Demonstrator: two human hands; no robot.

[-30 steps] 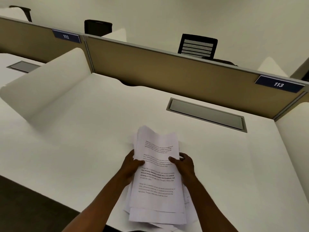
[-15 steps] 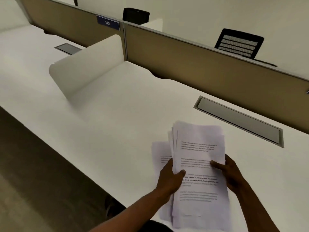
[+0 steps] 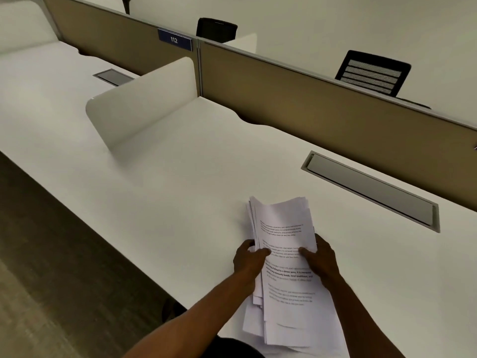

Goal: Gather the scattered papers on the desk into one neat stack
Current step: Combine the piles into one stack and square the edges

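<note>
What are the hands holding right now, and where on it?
Both hold the paper stack: left hand on its left edge, right hand on its right edge, mid-length.

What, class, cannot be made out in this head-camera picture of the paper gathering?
- Printed text on the top sheet of the papers: too small and blurred to read.
- Near end of the papers: cut off by the bottom edge.
- Sheet count: lower sheets are covered.
- Fingers of the left hand and right hand: partly tucked under the papers.
</note>
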